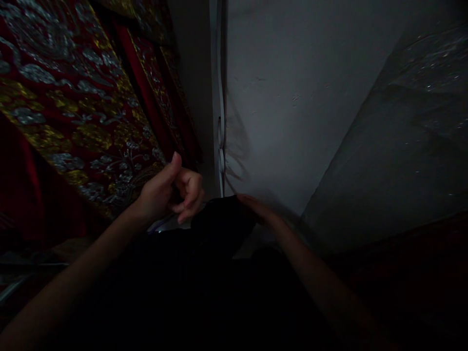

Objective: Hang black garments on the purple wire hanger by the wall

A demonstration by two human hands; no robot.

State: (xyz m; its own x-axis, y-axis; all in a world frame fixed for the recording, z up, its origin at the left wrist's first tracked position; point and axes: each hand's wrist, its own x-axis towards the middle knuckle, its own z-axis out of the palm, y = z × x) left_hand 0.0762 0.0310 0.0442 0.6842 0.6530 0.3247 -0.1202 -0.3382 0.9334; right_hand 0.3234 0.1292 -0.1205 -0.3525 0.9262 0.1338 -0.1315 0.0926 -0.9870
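Note:
My left hand (174,191) hovers left of centre, thumb raised and apart from the loosely curled fingers. Nothing shows between them. Behind it hangs a red cloth (91,112) embroidered in gold and silver. Against the right side of a black shape (223,222), perhaps my clothed leg, rests my right hand (256,206) with its fingers stretched out. Deep shadow hides part of that hand, and I see no object in it.
A grey wall (285,97) stands ahead, with a pale vertical cable or strip (221,97) along its left edge. Shiny clear sheeting (395,146) covers the right side. Dark red material (420,263) lies at the lower right. The light is very dim.

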